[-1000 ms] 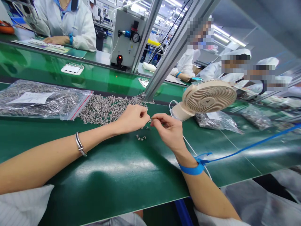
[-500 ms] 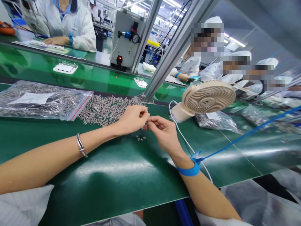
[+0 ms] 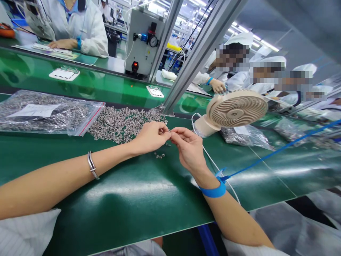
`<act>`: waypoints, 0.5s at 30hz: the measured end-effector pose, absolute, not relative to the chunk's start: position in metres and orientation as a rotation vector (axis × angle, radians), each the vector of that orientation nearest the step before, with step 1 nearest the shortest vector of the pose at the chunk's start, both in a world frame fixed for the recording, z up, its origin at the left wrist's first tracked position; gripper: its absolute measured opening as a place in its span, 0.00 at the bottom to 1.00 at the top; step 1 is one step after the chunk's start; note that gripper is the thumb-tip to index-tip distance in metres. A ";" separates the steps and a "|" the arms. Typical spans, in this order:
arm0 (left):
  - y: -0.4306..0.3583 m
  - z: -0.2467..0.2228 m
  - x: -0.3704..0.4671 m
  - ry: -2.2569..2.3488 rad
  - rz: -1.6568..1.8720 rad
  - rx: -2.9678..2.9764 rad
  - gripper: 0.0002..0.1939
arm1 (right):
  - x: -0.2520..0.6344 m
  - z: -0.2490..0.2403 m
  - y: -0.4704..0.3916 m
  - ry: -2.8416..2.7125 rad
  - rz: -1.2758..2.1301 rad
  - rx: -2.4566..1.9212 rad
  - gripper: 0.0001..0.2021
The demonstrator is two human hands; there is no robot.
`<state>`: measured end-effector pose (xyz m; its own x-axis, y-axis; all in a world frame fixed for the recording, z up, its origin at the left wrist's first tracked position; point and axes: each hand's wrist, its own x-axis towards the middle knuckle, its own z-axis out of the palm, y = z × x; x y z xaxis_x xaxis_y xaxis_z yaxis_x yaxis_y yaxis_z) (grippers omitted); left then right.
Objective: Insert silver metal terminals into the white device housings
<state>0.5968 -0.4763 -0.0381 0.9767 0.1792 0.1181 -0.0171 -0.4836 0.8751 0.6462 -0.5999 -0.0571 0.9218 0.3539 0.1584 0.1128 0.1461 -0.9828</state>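
Note:
My left hand (image 3: 152, 137) is closed in a pinch, thumb against forefinger, at the right edge of a pile of small metal parts (image 3: 117, 122). My right hand (image 3: 189, 147) pinches too, its fingertips meeting those of the left. Whatever lies between the fingertips is too small and too covered to name. Several small square metal pieces (image 3: 160, 155) lie on the green mat (image 3: 128, 209) just below the hands. A silver bangle (image 3: 92, 165) circles the left wrist, and a blue wrist strap (image 3: 215, 189) with a cord is on the right one.
A clear zip bag of metal parts (image 3: 64, 117) lies at left. A beige fan (image 3: 237, 110) with a white cable stands right of a metal post (image 3: 186, 67); another filled bag (image 3: 245, 137) is behind it. White casings (image 3: 64, 73) sit on the green conveyor (image 3: 106, 85). Co-workers sit beyond.
Both hands stay together, the right turned and raised slightly, its fingertips now meeting the left's. The white casings on the conveyor have slid left. A co-worker's hand at right has moved.

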 end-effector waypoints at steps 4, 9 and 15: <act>-0.474 -0.040 0.598 0.096 0.238 2.081 0.07 | 0.647 -0.057 -0.601 -0.465 0.165 -1.461 0.04; -0.471 -0.039 0.598 0.092 0.263 2.115 0.08 | 0.650 -0.059 -0.603 -0.538 0.045 -1.555 0.03; -0.468 -0.038 0.597 0.083 0.277 2.109 0.09 | 0.654 -0.058 -0.606 -0.538 -0.047 -1.605 0.03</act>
